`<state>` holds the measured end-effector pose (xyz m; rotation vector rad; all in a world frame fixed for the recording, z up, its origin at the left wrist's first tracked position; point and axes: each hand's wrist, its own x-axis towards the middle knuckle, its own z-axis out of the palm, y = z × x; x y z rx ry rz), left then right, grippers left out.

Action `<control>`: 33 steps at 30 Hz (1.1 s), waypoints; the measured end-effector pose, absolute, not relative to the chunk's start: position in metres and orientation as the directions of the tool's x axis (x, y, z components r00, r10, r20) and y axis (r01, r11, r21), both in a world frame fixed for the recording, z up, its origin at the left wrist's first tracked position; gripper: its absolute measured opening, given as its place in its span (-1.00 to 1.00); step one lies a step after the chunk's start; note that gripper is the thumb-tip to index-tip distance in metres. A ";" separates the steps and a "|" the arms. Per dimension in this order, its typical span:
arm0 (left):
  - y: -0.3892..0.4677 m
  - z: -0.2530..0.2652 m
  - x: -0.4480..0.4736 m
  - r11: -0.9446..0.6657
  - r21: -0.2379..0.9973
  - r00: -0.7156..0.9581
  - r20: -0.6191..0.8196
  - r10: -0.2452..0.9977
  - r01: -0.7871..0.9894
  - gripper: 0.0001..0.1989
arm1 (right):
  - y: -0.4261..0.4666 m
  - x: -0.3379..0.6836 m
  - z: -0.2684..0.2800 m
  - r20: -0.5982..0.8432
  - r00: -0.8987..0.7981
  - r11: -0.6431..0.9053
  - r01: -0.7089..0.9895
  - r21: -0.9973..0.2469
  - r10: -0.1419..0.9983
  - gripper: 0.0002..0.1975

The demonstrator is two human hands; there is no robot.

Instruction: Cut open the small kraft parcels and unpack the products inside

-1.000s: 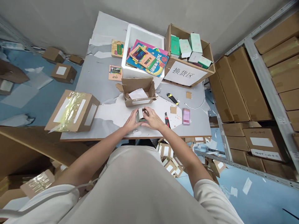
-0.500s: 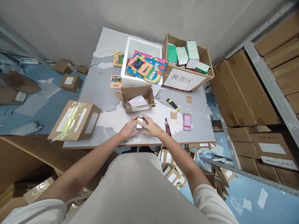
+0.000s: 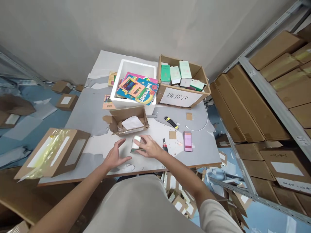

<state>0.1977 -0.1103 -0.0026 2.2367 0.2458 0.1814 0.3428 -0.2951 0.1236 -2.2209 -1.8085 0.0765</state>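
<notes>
My right hand [image 3: 148,147] has its fingers bent over a small white-and-green card box [image 3: 134,146], thumb on the near side and fingertips across the top; they look closed on it, though I can't tell how firmly. The little box is near the front edge of the grey desk [image 3: 202,142], just in front of the open brown cardboard box [image 3: 127,112]. My left hand [image 3: 118,157] holds nothing: its fingers are spread wide and apart from the thumb, just left of the little box.

To handle it well, I'd judge a light pinch on the stiff edges best, since thin card tends to dent when squeezed on its flat faces. My left palm is well placed to steady the opposite side, and I should mind the red-and-black knife [image 3: 165,145] near my right wrist.

The materials differ plainly. The open box is rough corrugated board with a bent flap at its left, and a loose white paper sheet [image 3: 132,123] lies inside. Behind it, the white foam bin [image 3: 115,102] has thick, smooth walls. Glossy yellowish tape [image 3: 51,150] wrinkles over the square-edged brown carton [image 3: 62,161] at left, and torn pale paper roughens the desk's surface.
</notes>
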 end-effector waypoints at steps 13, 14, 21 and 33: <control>-0.103 -0.003 0.218 -0.771 0.580 0.913 0.108 0.393 0.263 -0.28 | -0.443 0.698 0.299 0.859 0.483 -0.745 0.634 -0.210 0.169 -0.37; -0.103 -0.001 0.219 -0.779 0.570 0.914 0.116 0.390 0.260 -0.28 | -0.433 0.731 0.292 0.865 0.489 -0.754 0.609 -0.246 0.113 -0.39; -0.100 0.010 0.234 -0.890 0.411 0.862 0.359 0.358 0.199 -0.33 | -0.385 0.783 0.192 0.604 0.790 -0.849 0.385 -0.361 0.101 -0.47; -0.088 0.018 0.268 -0.918 0.306 0.827 0.422 0.370 0.255 -0.22 | -0.388 0.749 0.181 0.521 0.843 -0.896 0.329 -0.299 0.136 -0.64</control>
